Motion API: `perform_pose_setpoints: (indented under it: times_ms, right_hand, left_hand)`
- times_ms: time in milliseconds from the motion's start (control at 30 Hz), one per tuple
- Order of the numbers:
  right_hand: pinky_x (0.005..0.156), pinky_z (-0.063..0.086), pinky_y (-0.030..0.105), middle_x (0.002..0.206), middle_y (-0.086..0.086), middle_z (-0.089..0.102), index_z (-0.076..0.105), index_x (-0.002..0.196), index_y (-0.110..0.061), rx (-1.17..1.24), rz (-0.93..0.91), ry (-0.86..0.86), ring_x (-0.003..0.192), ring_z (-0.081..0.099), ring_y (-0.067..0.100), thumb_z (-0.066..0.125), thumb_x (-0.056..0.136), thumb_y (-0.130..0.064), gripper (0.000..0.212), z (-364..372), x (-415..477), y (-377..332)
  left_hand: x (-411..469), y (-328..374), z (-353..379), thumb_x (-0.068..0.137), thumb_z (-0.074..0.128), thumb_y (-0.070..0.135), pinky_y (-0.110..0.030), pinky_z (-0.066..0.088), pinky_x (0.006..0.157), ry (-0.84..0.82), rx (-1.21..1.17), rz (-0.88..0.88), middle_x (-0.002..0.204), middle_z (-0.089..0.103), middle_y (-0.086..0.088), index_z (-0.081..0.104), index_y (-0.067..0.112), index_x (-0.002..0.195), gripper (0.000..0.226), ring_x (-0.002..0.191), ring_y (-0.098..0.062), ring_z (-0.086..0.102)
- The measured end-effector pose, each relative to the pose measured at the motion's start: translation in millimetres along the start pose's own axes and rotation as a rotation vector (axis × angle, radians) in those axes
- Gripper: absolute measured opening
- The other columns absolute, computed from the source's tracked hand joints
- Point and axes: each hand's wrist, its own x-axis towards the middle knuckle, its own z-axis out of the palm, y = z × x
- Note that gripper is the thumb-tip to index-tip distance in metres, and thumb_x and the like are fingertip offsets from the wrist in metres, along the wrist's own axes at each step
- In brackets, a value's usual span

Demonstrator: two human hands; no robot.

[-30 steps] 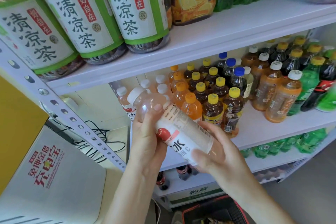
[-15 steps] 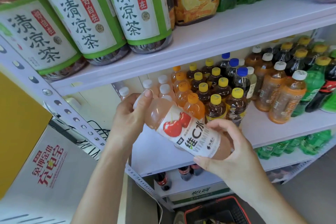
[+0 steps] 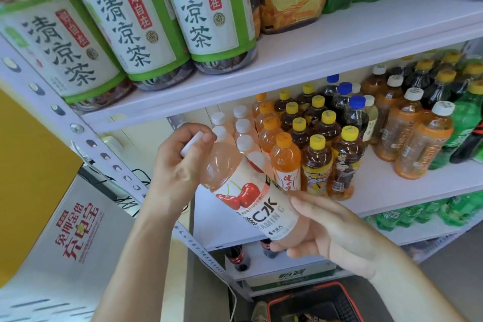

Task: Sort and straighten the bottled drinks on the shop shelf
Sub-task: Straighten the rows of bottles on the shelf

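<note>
Gripped slanted pale-pink clear plastic cherry-label bottle (image 3: 251, 206) by its white cap (image 3: 192, 142) in left hand (image 3: 180, 170), round its base in right hand (image 3: 329, 232).

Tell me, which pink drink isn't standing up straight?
The cherry-label bottle, held slanted in front of the shelf. The other white-capped pink bottles all stand upright in rows on it.

The cherry bottle (image 3: 248, 206) reads "VITAMIN C"; the green-labelled bottles (image 3: 209, 13) read "清凉茶".
</note>
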Motion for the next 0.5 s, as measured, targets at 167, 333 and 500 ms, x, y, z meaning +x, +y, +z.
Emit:
perform_pose_setpoints:
  times_ms: [167, 333, 500]
  right_hand:
    - [0.081, 0.058, 0.045, 0.122, 0.006, 0.065, 0.065, 0.115, -0.028, -0.023, -0.263, 0.169, 0.108, 0.066, 0.030, 0.085, 0.068, -0.024, 0.051, 13, 1, 14]
    - [0.076, 0.049, 0.014, 0.117, -0.014, 0.058, 0.057, 0.108, -0.040, -0.555, -0.518, 0.511, 0.105, 0.057, 0.003, 0.090, 0.061, -0.007, 0.066, 20, -3, 16]
    - [0.084, 0.035, 0.000, 0.118, -0.022, 0.040, 0.050, 0.106, -0.040, -0.765, -0.609, 0.599, 0.114, 0.043, -0.006, 0.089, 0.058, -0.005, 0.071, 22, 4, 27]
  left_hand:
    - [7, -2, -16, 0.082, 0.047, 0.053, -0.025, 0.043, 0.055, -0.026, 0.287, -0.134, 0.066, 0.059, 0.011, 0.060, 0.027, 0.087, 0.030, 0.058, -0.008, 0.054]
    - [5, -14, -20, 0.097, 0.048, 0.054, -0.029, 0.045, 0.060, -0.074, 0.555, -0.273, 0.066, 0.066, 0.009, 0.065, 0.023, 0.083, 0.039, 0.065, -0.006, 0.061]
    - [-2, -17, -15, 0.100, 0.051, 0.036, -0.013, 0.028, 0.040, -0.058, 0.270, -0.251, 0.045, 0.051, 0.013, 0.062, 0.018, 0.086, 0.025, 0.040, -0.005, 0.037]
